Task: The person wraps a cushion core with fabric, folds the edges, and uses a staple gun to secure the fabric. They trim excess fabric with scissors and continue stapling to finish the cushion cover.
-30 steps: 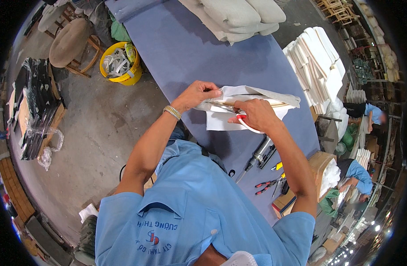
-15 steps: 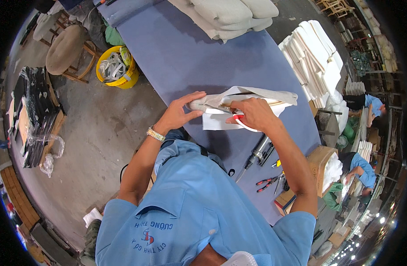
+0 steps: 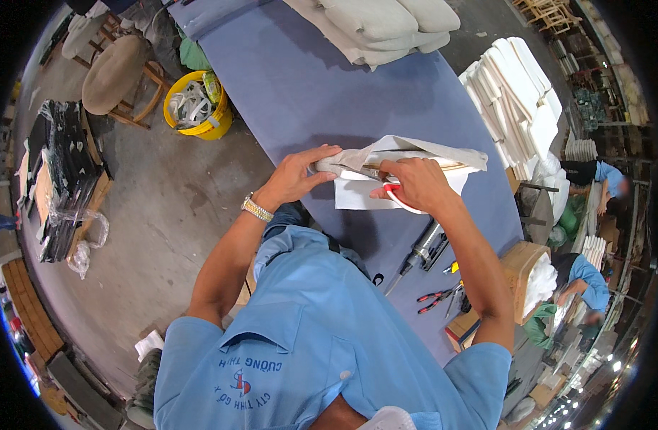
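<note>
A padded seat panel (image 3: 443, 152) with a pale grey fabric cover and white foam stands edge-up on the blue-topped table (image 3: 307, 86). Its cover gapes along the upper side, showing a thin wooden edge. My left hand (image 3: 304, 172) pinches the panel's left end between thumb and fingers. Scissors (image 3: 395, 193) with red-and-white handles are in my right hand (image 3: 415, 185), held at the middle of the panel. Their blades are mostly hidden by my fingers and the fabric. A white flap (image 3: 357, 197) hangs below the panel.
Near my right forearm lie a caulking-gun-like tool (image 3: 422, 247), red-handled pliers (image 3: 435, 297) and a box of white stuffing (image 3: 526, 276). Grey cushions (image 3: 375, 32) are piled at the table's far end, white foam pieces (image 3: 515, 100) beyond its right edge. A yellow bucket (image 3: 218, 123) stands left.
The whole view has shifted slightly to the right. Both hands keep their holds on the panel and the scissors, with hardly any movement relative to them.
</note>
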Demonstrator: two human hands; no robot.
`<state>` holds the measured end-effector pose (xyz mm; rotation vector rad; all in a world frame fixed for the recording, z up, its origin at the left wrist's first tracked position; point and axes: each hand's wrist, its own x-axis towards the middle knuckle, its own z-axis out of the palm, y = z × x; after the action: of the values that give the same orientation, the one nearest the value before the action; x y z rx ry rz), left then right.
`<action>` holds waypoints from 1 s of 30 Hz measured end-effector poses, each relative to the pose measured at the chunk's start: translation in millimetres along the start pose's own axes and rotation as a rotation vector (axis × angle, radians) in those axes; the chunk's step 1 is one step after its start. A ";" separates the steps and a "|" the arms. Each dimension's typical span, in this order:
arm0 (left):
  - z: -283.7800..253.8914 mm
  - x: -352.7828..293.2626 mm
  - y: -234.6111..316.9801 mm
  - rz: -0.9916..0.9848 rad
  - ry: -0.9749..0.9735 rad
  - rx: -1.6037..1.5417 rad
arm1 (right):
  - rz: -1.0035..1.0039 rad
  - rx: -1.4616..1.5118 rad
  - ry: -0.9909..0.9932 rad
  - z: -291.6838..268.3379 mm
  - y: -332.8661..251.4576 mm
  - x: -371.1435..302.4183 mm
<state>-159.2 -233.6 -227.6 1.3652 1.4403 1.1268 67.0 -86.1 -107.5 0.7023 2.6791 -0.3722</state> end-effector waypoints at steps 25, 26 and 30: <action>-3.9 4.9 -0.7 0.079 -0.019 0.105 | 0.005 0.035 -0.015 3.6 7.7 -0.3; -2.8 4.8 -3.8 0.090 -0.003 0.120 | 0.022 0.040 -0.011 1.1 5.9 -3.8; -2.9 2.3 -13.5 -0.003 0.017 0.001 | 0.130 0.184 0.221 0.7 28.5 -50.3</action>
<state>-165.5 -231.6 -240.0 1.3565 1.4547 1.1388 122.9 -83.6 -93.2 1.0209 2.8080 -0.5403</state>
